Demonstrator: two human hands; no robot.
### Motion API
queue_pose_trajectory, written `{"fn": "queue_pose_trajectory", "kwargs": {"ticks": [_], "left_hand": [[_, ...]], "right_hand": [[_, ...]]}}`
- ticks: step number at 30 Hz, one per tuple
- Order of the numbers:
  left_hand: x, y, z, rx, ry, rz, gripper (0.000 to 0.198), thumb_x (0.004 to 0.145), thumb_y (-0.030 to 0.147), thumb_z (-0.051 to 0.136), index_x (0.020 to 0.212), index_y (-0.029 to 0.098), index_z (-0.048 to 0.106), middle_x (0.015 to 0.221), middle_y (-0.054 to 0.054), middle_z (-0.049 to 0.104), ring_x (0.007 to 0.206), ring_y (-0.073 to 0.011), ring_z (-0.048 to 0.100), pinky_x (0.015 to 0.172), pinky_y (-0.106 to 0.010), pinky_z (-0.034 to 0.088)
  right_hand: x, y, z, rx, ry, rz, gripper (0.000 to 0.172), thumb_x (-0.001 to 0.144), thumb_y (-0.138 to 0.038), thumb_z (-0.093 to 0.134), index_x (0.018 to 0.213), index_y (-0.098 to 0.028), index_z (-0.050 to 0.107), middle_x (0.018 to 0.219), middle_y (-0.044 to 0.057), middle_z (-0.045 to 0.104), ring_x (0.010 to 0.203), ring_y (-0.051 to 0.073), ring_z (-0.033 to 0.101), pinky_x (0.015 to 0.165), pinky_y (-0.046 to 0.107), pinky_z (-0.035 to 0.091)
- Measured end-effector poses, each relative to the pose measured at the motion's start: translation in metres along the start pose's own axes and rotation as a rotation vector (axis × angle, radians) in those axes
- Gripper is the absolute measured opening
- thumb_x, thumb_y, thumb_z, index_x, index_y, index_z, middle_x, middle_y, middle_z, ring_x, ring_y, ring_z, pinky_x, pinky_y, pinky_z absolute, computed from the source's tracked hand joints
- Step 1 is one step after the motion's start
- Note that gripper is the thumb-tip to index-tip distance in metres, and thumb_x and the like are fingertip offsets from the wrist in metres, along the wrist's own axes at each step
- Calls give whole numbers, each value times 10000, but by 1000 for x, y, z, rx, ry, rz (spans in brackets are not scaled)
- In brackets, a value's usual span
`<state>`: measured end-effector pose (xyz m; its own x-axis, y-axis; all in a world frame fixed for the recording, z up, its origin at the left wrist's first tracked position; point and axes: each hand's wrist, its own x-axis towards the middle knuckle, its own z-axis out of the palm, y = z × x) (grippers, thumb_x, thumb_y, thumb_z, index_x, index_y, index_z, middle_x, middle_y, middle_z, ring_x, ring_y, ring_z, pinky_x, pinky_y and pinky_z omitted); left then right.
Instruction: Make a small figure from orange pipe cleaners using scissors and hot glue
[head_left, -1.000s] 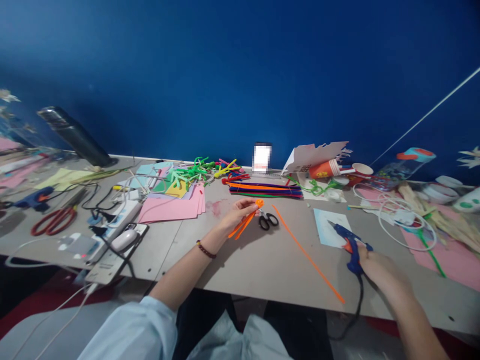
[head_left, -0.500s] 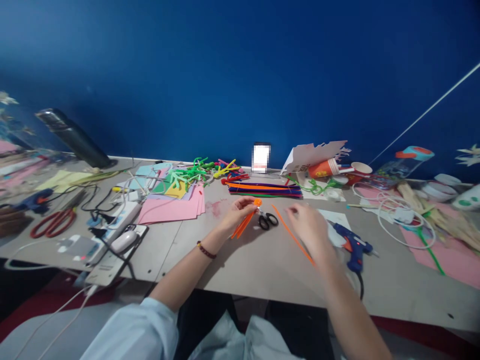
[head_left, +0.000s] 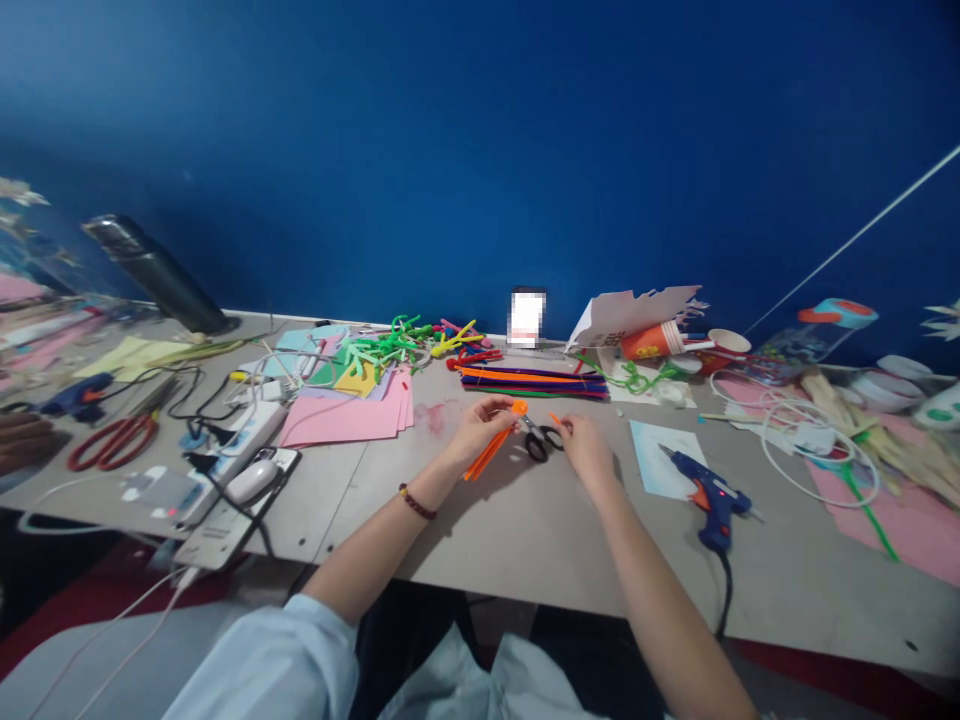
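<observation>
My left hand (head_left: 486,428) is closed on a small bundle of orange pipe cleaners (head_left: 489,455). Its rounded orange top pokes out above the fingertips, and the loose ends hang down to the left. My right hand (head_left: 586,452) pinches a single orange pipe cleaner (head_left: 554,418); only a short end shows past the fingers, the remainder being hidden by the hand. Between both hands lie black-handled scissors (head_left: 535,447), their blades pointing up toward the orange top. Behind them rests a stack of purple, orange and other pipe cleaners (head_left: 532,384).
A blue glue gun (head_left: 716,495) lies on pale blue paper (head_left: 651,460) to the right. Pink paper sheets (head_left: 345,418), a power strip (head_left: 240,455) and red-handled scissors (head_left: 112,443) are on the left. Another person's hand (head_left: 26,443) is at the left edge. Paper cups (head_left: 651,342) lie behind.
My right hand has moved left, closer to my left hand and the scissors. The long orange strip that trailed below it is now mostly out of sight. My left hand keeps its hold.
</observation>
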<state>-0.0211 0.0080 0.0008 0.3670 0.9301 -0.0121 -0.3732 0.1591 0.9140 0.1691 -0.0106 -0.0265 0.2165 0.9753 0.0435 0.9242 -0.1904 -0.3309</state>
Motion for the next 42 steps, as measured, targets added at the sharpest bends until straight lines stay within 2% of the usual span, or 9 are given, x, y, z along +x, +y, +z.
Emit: {"fn": "queue_pose_trajectory", "kwargs": {"ticks": [6,10,13,18,22,28,33,35,42], "left_hand": [[0,-2,1,36,28,-7,329,609,307,792,857,158,637,785,-21,673,628,-106,607,701,-277,485],[1,-7,0,31,12,16,347,610,322,792,874,160,635,810,-28,678,633,-105,610,698,-275,486],[1,-7,0,61,21,37,347,613,335,789,871,158,638,803,-33,676,642,-109,615,701,-277,486],[0,-5,2,147,72,76,344,621,347,780,872,155,646,758,-31,669,646,-111,613,691,-270,484],[1,-4,2,167,74,96,344,622,345,780,874,149,651,789,-37,674,651,-110,607,689,-269,491],[1,-4,3,119,48,103,333,618,337,787,860,151,653,829,-45,682,657,-108,608,689,-268,499],[0,-5,3,108,43,101,324,631,323,781,874,151,653,833,-46,687,671,-110,612,699,-266,497],[1,-6,2,100,29,97,325,623,318,786,868,151,652,832,-45,688,674,-114,615,693,-268,498],[1,-7,3,98,0,84,328,617,310,790,872,148,663,815,-44,678,704,-125,613,702,-282,502]], "right_hand": [[2,1,2,-11,32,37,185,865,-226,492,862,-180,671,917,93,685,787,191,622,588,259,353],[1,0,2,13,104,70,167,845,-226,481,820,-174,637,878,98,677,762,189,615,584,257,358],[1,1,3,289,157,63,141,822,-237,481,846,-177,606,814,73,672,707,175,608,603,257,395],[-1,-4,-1,930,59,-27,262,754,-422,577,810,-167,600,650,13,618,593,151,575,579,258,431],[-8,-15,-12,1125,51,-73,359,676,-482,675,828,-158,647,709,22,637,631,144,560,599,253,438],[-19,-25,-20,1118,-8,-132,356,728,-495,637,838,-159,677,725,23,641,657,147,548,620,254,428],[-23,-24,-19,994,-14,-244,406,844,-501,477,626,-177,591,542,-23,481,530,115,428,533,246,346],[-23,-24,-18,973,-26,-277,406,855,-494,464,612,-183,560,533,-31,441,521,111,397,526,247,323],[-22,-24,-19,935,-45,-333,399,848,-487,468,595,-190,553,556,-15,483,577,133,446,556,248,349]]}}
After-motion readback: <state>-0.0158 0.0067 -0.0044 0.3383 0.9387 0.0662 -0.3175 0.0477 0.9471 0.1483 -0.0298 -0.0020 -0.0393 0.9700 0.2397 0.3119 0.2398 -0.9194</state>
